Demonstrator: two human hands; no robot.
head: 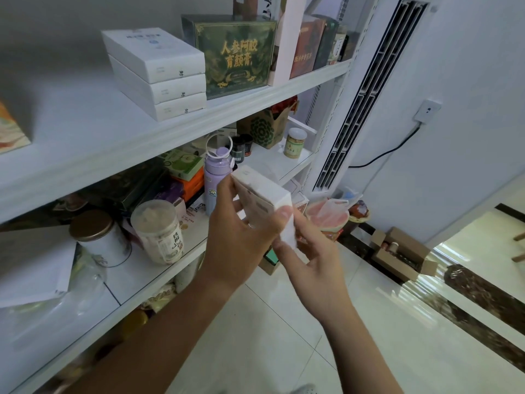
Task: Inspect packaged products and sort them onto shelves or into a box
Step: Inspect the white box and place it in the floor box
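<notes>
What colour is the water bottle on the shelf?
The water bottle is lilac with a white loop; head view shows it best.

White shelves [85, 123] with boxes [159, 72], jars [159, 231]

Both bare arms reach forward from the bottom, side by side. The left hand [244, 228] shows its back. Its fingers curl around the far side of a small white box [264, 191], and its thumb presses on the near corner. The right hand [309, 251] sits just below, palm up, with its fingers bent a little around the box's low end. The hands are close together.
</notes>
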